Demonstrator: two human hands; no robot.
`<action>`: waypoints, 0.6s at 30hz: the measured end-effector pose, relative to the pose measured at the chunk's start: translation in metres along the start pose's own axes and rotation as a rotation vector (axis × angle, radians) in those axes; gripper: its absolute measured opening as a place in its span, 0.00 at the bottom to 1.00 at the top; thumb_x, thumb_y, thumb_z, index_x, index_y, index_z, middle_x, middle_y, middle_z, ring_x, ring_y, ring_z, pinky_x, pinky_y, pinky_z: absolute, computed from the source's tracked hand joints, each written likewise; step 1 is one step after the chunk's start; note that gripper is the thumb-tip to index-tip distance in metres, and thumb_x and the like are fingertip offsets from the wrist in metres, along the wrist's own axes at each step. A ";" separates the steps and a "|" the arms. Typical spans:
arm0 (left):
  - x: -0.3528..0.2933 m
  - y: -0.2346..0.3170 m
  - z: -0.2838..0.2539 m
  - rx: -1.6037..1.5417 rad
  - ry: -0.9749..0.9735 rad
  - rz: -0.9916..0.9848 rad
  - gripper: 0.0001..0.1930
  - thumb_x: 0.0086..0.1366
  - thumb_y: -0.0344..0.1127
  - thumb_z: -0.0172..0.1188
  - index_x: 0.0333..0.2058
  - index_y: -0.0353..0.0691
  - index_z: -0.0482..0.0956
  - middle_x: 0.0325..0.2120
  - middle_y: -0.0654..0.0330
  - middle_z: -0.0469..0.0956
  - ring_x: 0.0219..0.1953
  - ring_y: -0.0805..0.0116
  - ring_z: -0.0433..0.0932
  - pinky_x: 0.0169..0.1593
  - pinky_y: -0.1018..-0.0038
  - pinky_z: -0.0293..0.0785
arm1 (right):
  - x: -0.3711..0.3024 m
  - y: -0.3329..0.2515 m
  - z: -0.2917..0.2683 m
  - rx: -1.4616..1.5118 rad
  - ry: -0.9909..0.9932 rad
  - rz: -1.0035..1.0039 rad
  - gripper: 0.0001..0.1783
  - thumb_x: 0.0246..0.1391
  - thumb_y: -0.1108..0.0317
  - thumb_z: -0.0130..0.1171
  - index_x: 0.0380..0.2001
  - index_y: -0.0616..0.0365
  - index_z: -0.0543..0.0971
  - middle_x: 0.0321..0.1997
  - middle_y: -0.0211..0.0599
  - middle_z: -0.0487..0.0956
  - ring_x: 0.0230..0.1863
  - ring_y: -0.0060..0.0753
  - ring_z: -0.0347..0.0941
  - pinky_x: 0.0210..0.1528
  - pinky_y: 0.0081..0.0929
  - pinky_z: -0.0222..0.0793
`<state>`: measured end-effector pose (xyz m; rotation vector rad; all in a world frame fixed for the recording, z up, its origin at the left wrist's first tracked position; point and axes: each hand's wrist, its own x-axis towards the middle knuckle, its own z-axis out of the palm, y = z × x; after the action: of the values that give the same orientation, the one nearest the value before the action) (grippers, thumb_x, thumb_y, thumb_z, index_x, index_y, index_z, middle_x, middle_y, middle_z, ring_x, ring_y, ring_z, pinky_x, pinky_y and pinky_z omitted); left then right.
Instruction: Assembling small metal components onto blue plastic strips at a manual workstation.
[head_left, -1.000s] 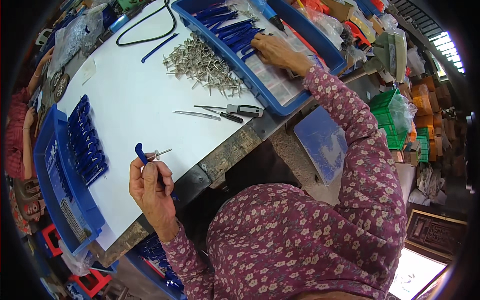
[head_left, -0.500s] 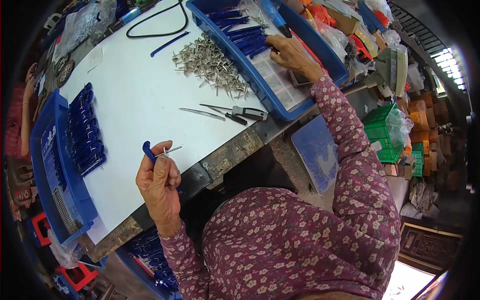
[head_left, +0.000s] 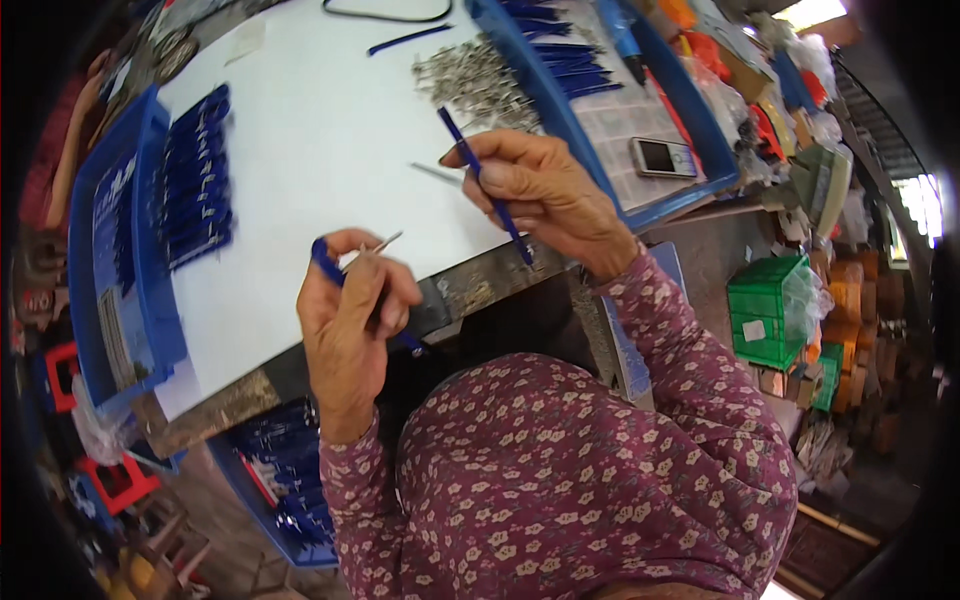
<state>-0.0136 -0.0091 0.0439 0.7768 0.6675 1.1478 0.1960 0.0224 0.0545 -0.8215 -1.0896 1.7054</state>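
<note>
In my left hand (head_left: 350, 310), a blue strip (head_left: 326, 262) is pinched together with a small metal pin (head_left: 387, 242); the strip's other end shows below the fingers. My right hand (head_left: 545, 190), above the table's near edge, grips another slim blue strip (head_left: 451, 124) that slants down past the fingers. Behind that hand, the pointed end of tweezers (head_left: 432, 171) shows on the white tabletop; the rest is hidden. A heap of small metal pins (head_left: 470, 80) lies farther back.
At right, a blue tray (head_left: 575, 150) holds blue strips (head_left: 570, 65) and a phone (head_left: 664, 158). Rows of blue pieces (head_left: 200, 180) lie beside another blue tray (head_left: 155, 260) at left. A loose strip (head_left: 408, 39) and black cord (head_left: 388, 17) lie at the back.
My right hand has come from the right tray toward my left hand, now with a blue strip, uncovering the phone. The left hand keeps its strip and pin. The whole view has shifted.
</note>
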 end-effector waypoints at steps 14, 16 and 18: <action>0.007 -0.016 -0.021 0.121 0.110 0.030 0.15 0.65 0.35 0.47 0.43 0.28 0.69 0.20 0.59 0.72 0.17 0.82 0.63 0.18 0.87 0.54 | 0.022 0.078 0.029 0.452 -0.052 0.300 0.18 0.56 0.62 0.50 0.45 0.64 0.69 0.20 0.24 0.66 0.14 0.07 0.49 0.17 0.06 0.49; 0.008 -0.018 -0.023 0.141 0.116 0.031 0.15 0.65 0.35 0.47 0.43 0.28 0.69 0.20 0.58 0.72 0.17 0.82 0.63 0.18 0.87 0.54 | 0.022 0.080 0.028 0.448 -0.045 0.300 0.18 0.56 0.62 0.51 0.45 0.63 0.70 0.19 0.24 0.66 0.14 0.07 0.49 0.17 0.05 0.48; 0.008 -0.018 -0.023 0.148 0.122 0.026 0.15 0.65 0.35 0.47 0.43 0.28 0.69 0.20 0.58 0.73 0.17 0.82 0.63 0.18 0.87 0.54 | 0.023 0.083 0.027 0.459 -0.043 0.280 0.17 0.55 0.64 0.51 0.44 0.64 0.71 0.20 0.26 0.68 0.14 0.07 0.49 0.16 0.05 0.47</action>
<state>-0.0198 -0.0006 0.0152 0.8477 0.8535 1.1861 0.1360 0.0205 -0.0133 -0.6634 -0.5865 2.1081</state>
